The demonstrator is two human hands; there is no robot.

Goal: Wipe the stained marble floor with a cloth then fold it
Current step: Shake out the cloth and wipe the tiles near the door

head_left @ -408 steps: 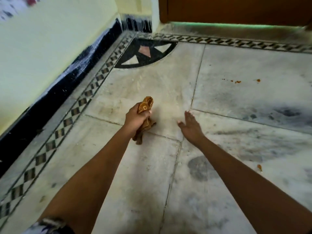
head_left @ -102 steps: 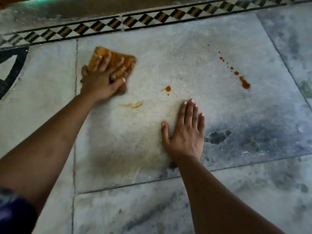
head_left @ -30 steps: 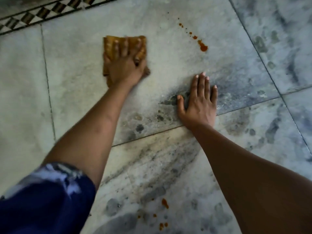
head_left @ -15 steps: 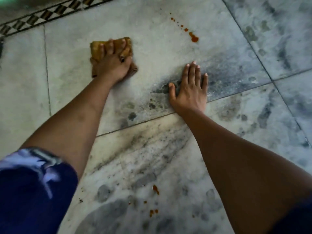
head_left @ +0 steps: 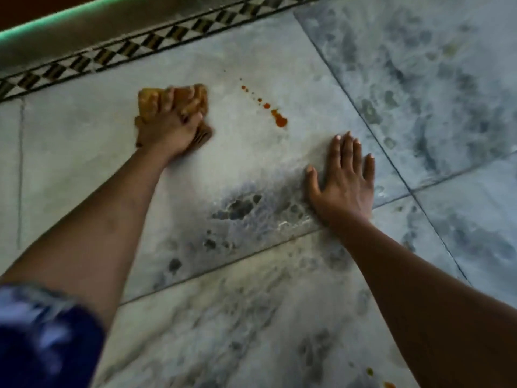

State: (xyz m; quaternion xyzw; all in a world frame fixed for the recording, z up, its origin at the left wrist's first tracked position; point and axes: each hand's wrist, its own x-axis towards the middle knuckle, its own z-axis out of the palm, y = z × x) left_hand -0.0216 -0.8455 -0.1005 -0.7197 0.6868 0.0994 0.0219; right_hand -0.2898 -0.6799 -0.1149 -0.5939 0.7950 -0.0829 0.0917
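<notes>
An orange-brown cloth (head_left: pixel 148 103) lies bunched on the pale marble floor (head_left: pixel 246 161) near the patterned border. My left hand (head_left: pixel 167 130) presses down on it, fingers spread over the top, blurred by motion. To the right of the cloth runs a trail of orange-red drops ending in a larger stain (head_left: pixel 279 120), which the cloth does not touch. My right hand (head_left: pixel 345 186) lies flat on the floor with straight fingers, below and right of that stain, holding nothing.
A black-and-brown diamond border (head_left: pixel 126 51) runs along the far edge, with a raised sill and green strip (head_left: pixel 56 21) behind it. Dark grey blotches (head_left: pixel 237 208) mark the marble between my arms. Small orange spots (head_left: pixel 369 371) sit at the bottom right.
My left hand has slid the cloth to the right, closer to the orange-red drops. My right hand stays planted flat. The view has tilted up toward the border.
</notes>
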